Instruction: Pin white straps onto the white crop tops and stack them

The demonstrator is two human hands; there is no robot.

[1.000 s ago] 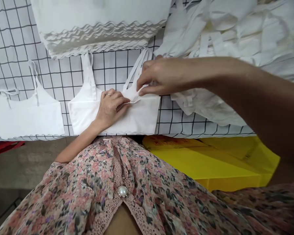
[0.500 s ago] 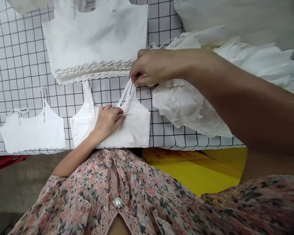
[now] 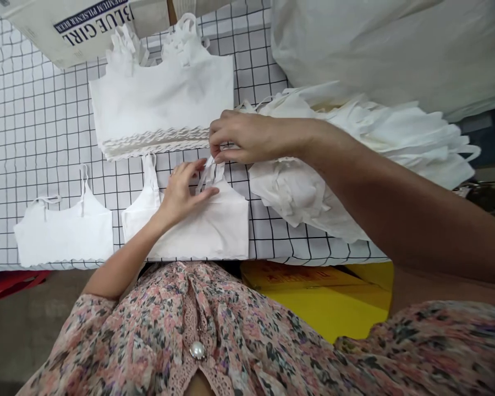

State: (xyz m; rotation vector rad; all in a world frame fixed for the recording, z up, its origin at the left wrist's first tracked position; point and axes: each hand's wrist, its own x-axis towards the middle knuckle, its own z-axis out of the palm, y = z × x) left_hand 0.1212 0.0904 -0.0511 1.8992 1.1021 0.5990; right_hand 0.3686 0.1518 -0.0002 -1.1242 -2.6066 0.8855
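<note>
Middle top [image 3: 202,236]: a white garment lying flat at the lower centre of the frame, along the near edge of the checked cloth [image 3: 313,239], one strap laid upward on its left side.
Right-side straps [image 3: 215,175]: several narrow white bands bunched together, rising from the middle top towards the fingers above.
Right hand [image 3: 234,137]: centre of the frame, thumb and fingers pinched together on the upper end of the right-side straps.
Left hand [image 3: 183,190]: just left of those straps, resting on the middle top, thumb and fingers spread apart, gripping nothing firmly.
Smaller top [image 3: 66,234]: white, flat, at the left of the frame, just beside the middle top.
Neat stack [image 3: 165,104]: white tops with wavy hems, upper centre.
Loose pile [image 3: 301,190]: crumpled white garments right of centre, partly behind the right forearm.
Carton [image 3: 82,52]: upper left, lettered BLUE GIRL.
Pale bag [image 3: 379,49]: upper right, behind the loose pile.
Yellow box [image 3: 334,302]: below the cloth's edge, lower right.
</note>
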